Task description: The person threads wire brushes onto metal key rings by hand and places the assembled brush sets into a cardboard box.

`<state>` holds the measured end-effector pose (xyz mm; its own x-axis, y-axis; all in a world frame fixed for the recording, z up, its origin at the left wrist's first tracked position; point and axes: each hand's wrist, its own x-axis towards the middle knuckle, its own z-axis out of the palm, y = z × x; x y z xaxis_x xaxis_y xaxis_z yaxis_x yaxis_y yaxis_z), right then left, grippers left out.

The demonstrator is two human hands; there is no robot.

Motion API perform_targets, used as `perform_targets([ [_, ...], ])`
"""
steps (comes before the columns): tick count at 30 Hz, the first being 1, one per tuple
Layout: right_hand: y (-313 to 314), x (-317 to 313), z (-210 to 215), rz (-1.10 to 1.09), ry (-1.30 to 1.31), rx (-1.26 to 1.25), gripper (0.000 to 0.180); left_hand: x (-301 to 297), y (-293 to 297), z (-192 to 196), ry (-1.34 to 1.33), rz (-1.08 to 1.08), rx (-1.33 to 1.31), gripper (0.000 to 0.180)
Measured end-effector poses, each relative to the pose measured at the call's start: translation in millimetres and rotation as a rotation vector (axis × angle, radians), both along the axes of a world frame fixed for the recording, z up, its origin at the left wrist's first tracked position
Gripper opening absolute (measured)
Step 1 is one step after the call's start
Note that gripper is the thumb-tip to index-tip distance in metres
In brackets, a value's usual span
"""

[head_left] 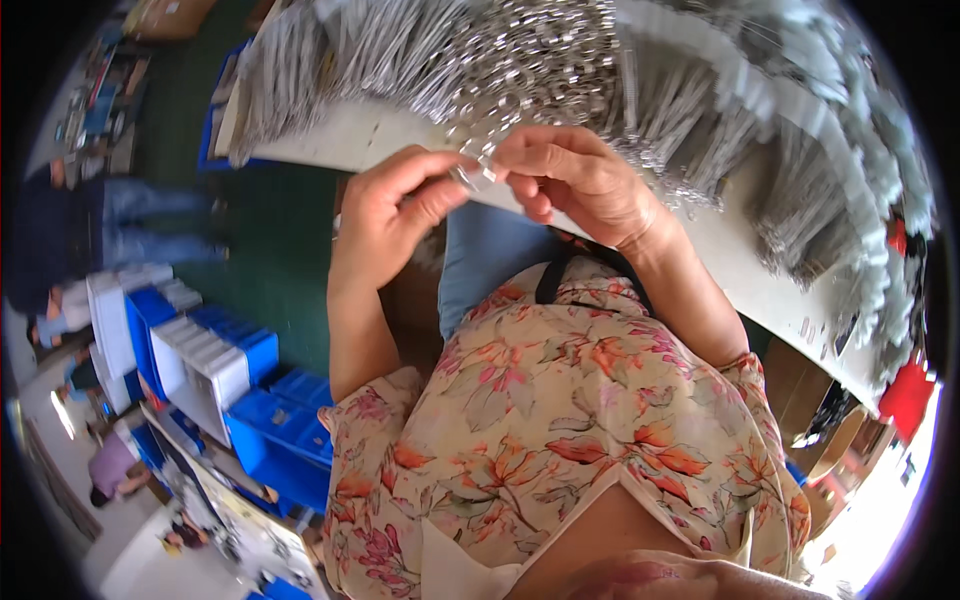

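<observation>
Small metal part (474,172), silvery and glinting, sits pinched between both hands just in front of the table edge, at the middle of my view. Going left to right: at far left I see blue plastic bins (285,425) stacked on the green floor, with a white compartment tray (200,365) resting on them; I cannot tell what lies in its sections. Next comes the left hand (385,215), thumb and forefinger closed on the part from the left side. The right hand (580,180) meets it, fingertips pressed onto the same piece from the right. I judge the part light, stiff and slick, easy to drop, best gripped by its edges with fingertips. Beyond the hands, the white table (350,140) carries a wide heap of thin metal pins (560,60) and loops, spreading to the right rim. Below, I see a floral blouse (560,420) filling the lower centre.
</observation>
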<state>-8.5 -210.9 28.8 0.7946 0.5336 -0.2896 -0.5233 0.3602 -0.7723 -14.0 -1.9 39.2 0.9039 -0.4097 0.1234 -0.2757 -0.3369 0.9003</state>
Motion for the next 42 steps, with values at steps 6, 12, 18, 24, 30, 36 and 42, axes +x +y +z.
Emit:
perform_targets([
  [6,9,-24,-75,-0.052,-0.459,-0.783,0.015,-44,140,-219,0.266,0.488,0.539,0.021],
  [12,18,-25,-91,-0.048,-0.622,-0.828,0.008,-134,140,-412,0.240,-0.001,1.024,0.028],
  [18,12,-27,-91,-0.078,-0.575,-0.887,0.008,-58,74,-399,0.631,0.106,0.956,0.031],
  [24,25,-20,-77,-0.085,-0.592,-0.781,0.008,-110,120,-470,0.243,0.262,0.914,0.026],
  [30,-7,-13,-57,0.066,-0.691,-0.674,0.010,-113,180,-358,0.476,1.288,0.162,0.016],
  [36,-82,18,0,-0.140,-0.962,-0.720,0.012,109,111,-59,-0.523,0.861,-0.073,0.020],
  [42,-158,70,44,-0.347,-0.936,-1.089,0.011,295,-17,23,-0.624,0.215,0.489,0.024],
])
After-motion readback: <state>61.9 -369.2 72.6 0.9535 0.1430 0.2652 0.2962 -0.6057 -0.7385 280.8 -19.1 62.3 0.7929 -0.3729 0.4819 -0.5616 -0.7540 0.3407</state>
